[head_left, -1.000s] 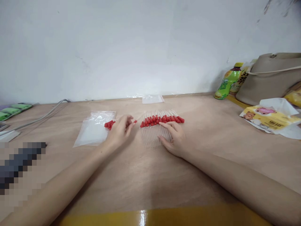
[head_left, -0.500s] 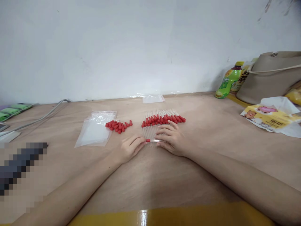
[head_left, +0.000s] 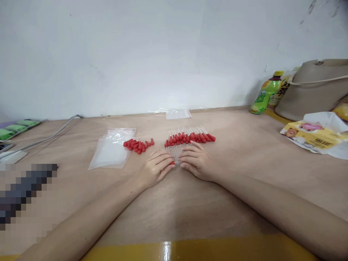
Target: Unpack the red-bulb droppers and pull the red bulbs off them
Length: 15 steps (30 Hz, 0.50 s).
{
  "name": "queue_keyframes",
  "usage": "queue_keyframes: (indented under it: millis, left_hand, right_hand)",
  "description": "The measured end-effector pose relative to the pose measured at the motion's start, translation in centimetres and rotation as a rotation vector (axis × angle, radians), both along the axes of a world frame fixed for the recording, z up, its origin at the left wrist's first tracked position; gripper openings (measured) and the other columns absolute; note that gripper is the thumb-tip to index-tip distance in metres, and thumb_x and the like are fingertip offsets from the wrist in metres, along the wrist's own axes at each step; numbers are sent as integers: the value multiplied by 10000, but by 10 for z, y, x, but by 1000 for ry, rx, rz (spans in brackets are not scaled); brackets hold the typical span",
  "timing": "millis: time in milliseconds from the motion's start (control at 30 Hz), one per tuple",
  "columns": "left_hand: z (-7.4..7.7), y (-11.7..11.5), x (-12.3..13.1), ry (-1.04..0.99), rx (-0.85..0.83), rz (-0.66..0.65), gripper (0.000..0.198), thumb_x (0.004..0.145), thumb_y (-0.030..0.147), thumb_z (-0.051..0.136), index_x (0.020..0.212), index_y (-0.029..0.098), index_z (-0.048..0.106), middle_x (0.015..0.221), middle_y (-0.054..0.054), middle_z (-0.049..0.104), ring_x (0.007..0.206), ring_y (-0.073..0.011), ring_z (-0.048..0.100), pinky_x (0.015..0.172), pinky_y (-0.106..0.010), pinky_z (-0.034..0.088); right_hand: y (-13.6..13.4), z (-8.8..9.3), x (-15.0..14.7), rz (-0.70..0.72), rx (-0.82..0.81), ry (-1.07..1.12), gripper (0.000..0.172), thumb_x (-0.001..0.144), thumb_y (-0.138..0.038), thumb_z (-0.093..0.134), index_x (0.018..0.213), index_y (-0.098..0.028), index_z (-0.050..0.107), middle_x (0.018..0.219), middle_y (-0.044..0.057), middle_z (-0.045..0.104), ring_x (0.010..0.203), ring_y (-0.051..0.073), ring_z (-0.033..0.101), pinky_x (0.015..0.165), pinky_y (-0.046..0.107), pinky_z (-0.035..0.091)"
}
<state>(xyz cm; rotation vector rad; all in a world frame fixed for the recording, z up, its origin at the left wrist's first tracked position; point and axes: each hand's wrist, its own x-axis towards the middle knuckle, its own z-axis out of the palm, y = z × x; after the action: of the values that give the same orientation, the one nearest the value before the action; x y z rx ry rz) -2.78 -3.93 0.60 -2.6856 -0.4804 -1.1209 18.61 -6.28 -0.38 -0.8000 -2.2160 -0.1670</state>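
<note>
My left hand is closed on a red rubber bulb at the left end of a thin clear tube. The tube's other end is pinched in my right hand, whose fingertips lie over a row of bare clear tubes. Just beyond the hands, several droppers with red bulbs lie side by side, their clear stems pointing at the wall. A small heap of loose red bulbs lies to the left, partly over clear plastic bags.
Clear plastic bags lie at the left, another bag by the wall. A cable and a pixelated dark object are further left. A green bottle, a beige bag and a yellow printed wrapper are on the right.
My left hand has shifted slightly right and its fingers now cover more of the red bulb. Less of the tube shows between the hands. The right hand stays nearly still.
</note>
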Motion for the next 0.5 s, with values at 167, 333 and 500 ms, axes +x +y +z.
queue_keyframes:
  millis: [167,333,500]
  left_hand:
    - [-2,1,1,-7,-4,-31,234,786,175,592,1019,160,575,982,-63,664,968,-173,592,885,-355,492]
    - [2,-1,-1,71,-32,-45,137,823,175,529,946,168,588,992,-61,663,1018,-172,581,960,-392,437]
    - [8,-6,-1,116,-72,-34,118,839,183,497,905,163,594,917,-48,683,1013,-170,586,965,-385,427]
  right_hand:
    - [3,-7,-5,104,23,87,148,852,-226,497,900,-174,627,921,45,684,1010,171,575,996,419,379]
    - [0,-8,-7,182,38,106,151,858,-181,467,907,-154,607,968,90,668,1004,150,589,987,389,419]
    - [-5,-7,-4,174,56,62,137,845,-159,486,914,-139,602,943,85,671,1017,146,582,991,351,431]
